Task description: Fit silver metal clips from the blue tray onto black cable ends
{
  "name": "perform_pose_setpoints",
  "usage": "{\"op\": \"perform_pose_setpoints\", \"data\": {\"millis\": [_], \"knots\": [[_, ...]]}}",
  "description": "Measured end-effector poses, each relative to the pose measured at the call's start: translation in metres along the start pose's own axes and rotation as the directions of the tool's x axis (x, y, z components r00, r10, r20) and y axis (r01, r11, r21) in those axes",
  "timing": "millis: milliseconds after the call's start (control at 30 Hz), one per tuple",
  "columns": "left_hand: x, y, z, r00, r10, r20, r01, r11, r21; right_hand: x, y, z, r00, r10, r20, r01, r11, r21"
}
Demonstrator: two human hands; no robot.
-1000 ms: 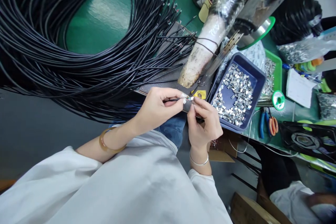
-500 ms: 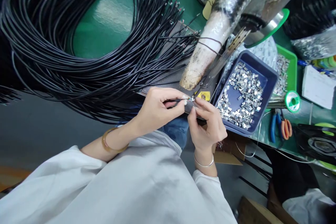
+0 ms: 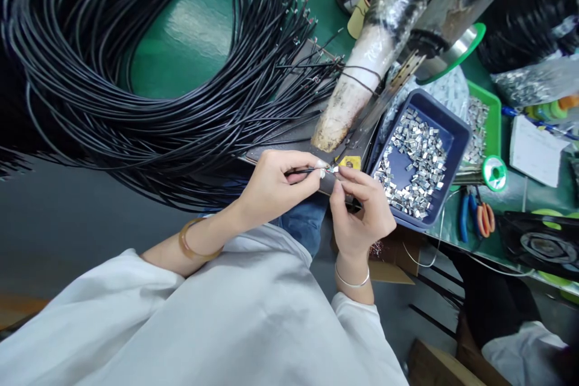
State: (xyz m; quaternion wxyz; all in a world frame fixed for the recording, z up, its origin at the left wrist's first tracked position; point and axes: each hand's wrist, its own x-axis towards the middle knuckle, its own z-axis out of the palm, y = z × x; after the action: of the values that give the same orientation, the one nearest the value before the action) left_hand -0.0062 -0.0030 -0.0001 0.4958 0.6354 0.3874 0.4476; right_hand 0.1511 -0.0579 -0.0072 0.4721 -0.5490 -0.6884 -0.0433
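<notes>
My left hand (image 3: 284, 184) pinches a thin black cable (image 3: 302, 170) close to its end between thumb and forefinger. At that end sits a small shiny metal connector (image 3: 335, 169), too small to make out in detail. Closed in a loose pinch, my right hand (image 3: 362, 205) has its fingertips at the connector's right side. Just behind the fingertips lies a yellow piece (image 3: 350, 162). A large bundle of black cables (image 3: 181, 114) curves across the left, with bare wire ends toward the back. Right of my right hand, a blue bin (image 3: 456, 126) holds many small metal connector shells (image 3: 420, 151).
A plastic-wrapped tube (image 3: 357, 78) slants down toward my hands. On the green table (image 3: 194, 30) at right are a green tray (image 3: 495, 114), a solder spool (image 3: 494, 173), pliers (image 3: 484, 217), paper (image 3: 536, 151) and a black fan (image 3: 540, 247). Another person's sleeve (image 3: 520, 347) shows low right.
My right hand has shifted slightly to the right, and the metal connector shows more clearly between the hands. The left hand keeps its pinch on the cable. The view has turned slightly.
</notes>
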Motion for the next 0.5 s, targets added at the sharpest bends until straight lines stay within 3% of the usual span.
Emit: {"op": "perform_pose_setpoints", "data": {"millis": [500], "knots": [[0.0072, 0.0034, -0.0085, 0.989, 0.150, 0.007, -0.149, 0.981, 0.121, 0.0027, -0.0021, 0.0026, 0.998, -0.063, -0.004, 0.063, 0.998, -0.012]]}}
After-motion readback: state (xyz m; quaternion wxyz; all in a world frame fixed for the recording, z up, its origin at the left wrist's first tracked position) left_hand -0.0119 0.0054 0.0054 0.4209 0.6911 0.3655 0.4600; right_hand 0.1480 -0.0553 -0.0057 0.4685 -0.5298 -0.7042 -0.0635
